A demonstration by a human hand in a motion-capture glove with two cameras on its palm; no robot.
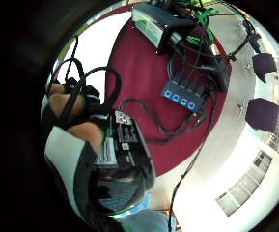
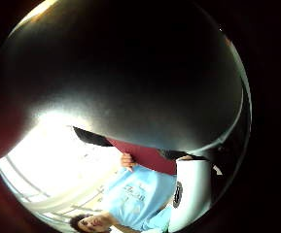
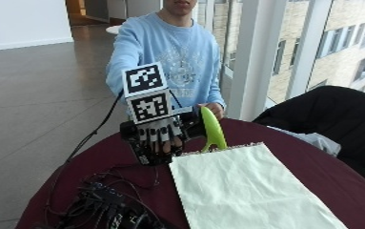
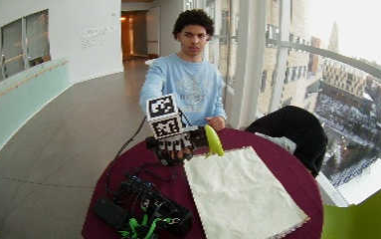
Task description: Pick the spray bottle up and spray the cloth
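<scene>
We've got the spray bottle up off the tabletop, right hand w/ fingers curled round it, nozzle just beside the cloth edge. Pickup looks done; spraying prob. left.

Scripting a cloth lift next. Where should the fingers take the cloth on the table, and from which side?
Probably the fringed far edge of the cloth, pinched near a corner, coming in low from the person's side. It lies flat on the table, so only edges offer a pinch, and that edge is nearest. The right hand grips the spray bottle.
</scene>
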